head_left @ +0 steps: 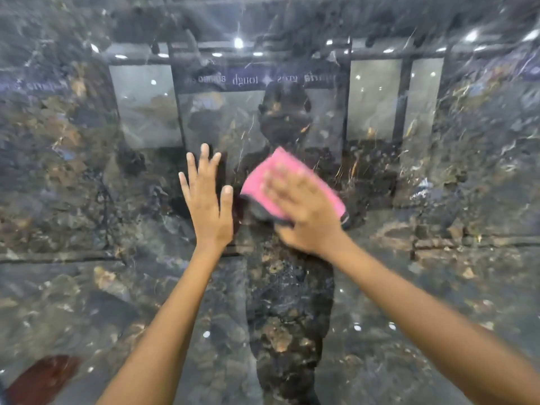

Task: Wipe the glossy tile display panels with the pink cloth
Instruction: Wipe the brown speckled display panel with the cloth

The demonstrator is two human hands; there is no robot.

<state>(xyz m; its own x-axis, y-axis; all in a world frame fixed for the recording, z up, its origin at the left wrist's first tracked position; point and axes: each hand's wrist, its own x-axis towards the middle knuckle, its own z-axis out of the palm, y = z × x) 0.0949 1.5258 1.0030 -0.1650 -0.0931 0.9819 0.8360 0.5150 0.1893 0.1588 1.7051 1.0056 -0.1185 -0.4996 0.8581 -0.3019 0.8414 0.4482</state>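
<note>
Both forearms reach in, right hand (306, 211) pressing the pink cloth (263, 176) flat on the glossy panel (87, 171), fingers blurred but spread-looking, left hand (207, 197) braced beside it, fingers apart; cloth's probably soft, light, best held under the palm.

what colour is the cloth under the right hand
Pink, with a dark grey underside; head view shows the cloth best.

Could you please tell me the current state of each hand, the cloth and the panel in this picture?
left hand: open, fingers spread, flat on the panel.
right hand: open, pressing the cloth to the panel, motion-blurred.
pink cloth: spread flat under the right hand.
tile panel: upright, glossy, showing reflections.
</note>
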